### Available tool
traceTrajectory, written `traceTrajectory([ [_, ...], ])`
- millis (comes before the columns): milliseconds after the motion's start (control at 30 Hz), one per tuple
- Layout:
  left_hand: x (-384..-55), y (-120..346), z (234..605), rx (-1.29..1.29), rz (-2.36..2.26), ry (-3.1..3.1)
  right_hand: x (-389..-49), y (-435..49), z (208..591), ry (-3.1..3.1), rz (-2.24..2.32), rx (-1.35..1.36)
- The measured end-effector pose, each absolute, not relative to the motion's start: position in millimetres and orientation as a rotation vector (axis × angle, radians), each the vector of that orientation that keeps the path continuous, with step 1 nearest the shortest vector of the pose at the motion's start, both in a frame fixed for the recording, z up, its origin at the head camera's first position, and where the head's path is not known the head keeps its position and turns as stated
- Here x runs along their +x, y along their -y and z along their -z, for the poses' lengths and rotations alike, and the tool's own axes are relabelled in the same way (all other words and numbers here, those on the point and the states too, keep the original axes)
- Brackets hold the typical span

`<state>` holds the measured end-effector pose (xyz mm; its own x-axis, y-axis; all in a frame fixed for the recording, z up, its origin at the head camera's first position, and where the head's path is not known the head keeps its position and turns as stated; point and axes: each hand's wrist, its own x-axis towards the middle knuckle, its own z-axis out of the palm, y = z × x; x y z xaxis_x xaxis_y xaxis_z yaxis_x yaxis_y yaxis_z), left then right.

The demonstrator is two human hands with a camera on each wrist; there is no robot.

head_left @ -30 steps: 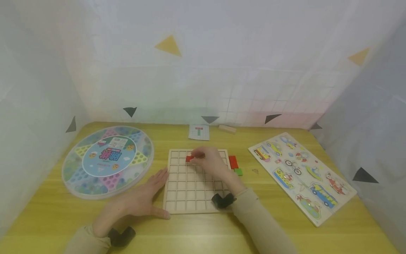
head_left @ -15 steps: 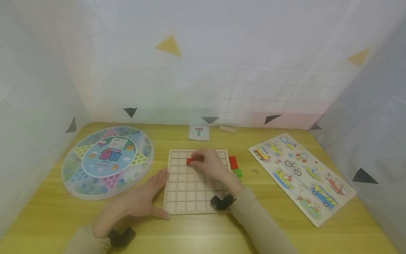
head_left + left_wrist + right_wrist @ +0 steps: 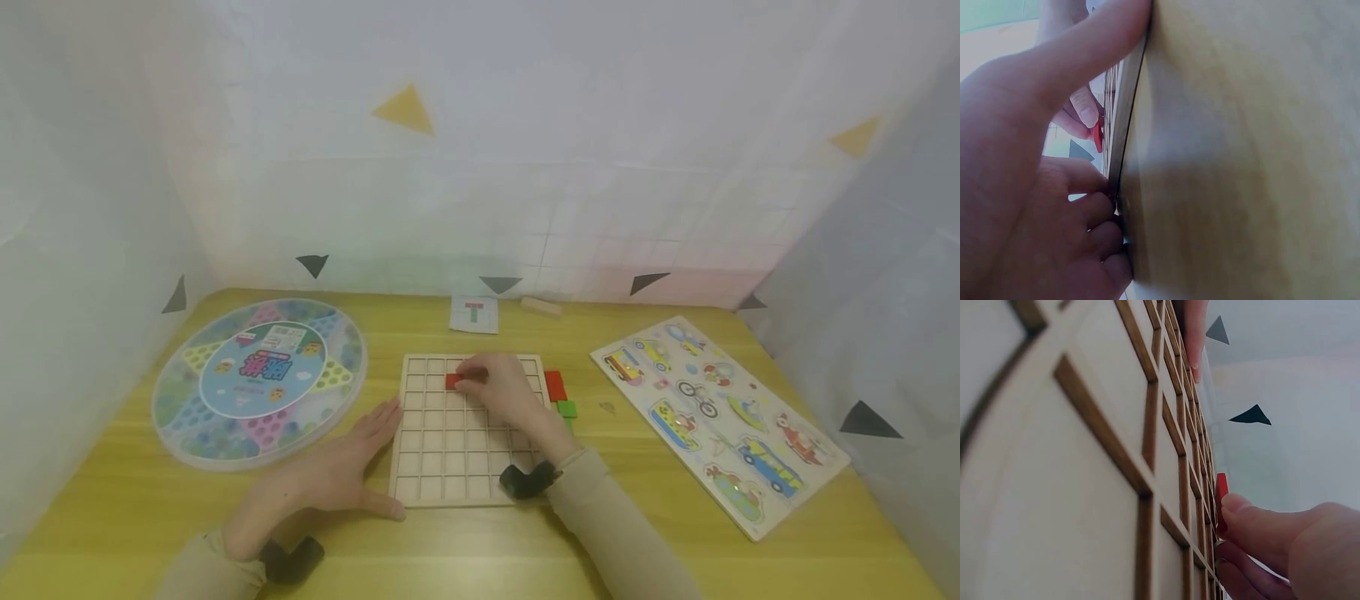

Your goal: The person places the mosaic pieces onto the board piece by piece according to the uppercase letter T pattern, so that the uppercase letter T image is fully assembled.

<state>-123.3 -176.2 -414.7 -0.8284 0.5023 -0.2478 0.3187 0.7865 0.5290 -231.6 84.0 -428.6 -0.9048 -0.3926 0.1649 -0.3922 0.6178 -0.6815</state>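
Observation:
A wooden grid board (image 3: pixel 431 486) lies on the table in the head view. My right hand (image 3: pixel 506 390) reaches over its far part and pinches a small red tile (image 3: pixel 453 382) between thumb and fingertips. In the right wrist view the red tile (image 3: pixel 1221 487) stands tilted against the grid cells, under the thumb; whether it sits in a cell, I cannot tell. My left hand (image 3: pixel 330 475) is spread at the board's left side, with fingertips at the left edge and the thumb by the near left corner. The left wrist view shows these fingers (image 3: pixel 1104 240) touching the board's side.
Red tiles (image 3: pixel 555 386) and green tiles (image 3: pixel 567 408) lie right of the board. Behind it are a card with a red and green T pattern (image 3: pixel 474 315) and a wooden stick (image 3: pixel 541 307). A round game box (image 3: pixel 262 383) stands left, a vehicle puzzle (image 3: pixel 716 417) right.
My right hand and the red tile have shifted slightly nearer and to the right over the grid. The left hand keeps its place. The head view has turned a little.

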Motion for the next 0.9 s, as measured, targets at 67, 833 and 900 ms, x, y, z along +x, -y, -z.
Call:
traceTrajectory([
  [67,-123.5,175.8,415.1,0.622,-0.674,-2.598,-231.6,-84.4,428.8,-2.831,1.186,-0.682],
  [833,-124.1,175.8,413.6,0.621,-0.679,-2.588,-230.5,-83.3,430.2,-2.846,1.168,-0.626],
  [900,-124.0,175.8,413.7,0.621,-0.680,-2.591,-230.3,-83.0,430.1,-2.845,1.169,-0.624],
])
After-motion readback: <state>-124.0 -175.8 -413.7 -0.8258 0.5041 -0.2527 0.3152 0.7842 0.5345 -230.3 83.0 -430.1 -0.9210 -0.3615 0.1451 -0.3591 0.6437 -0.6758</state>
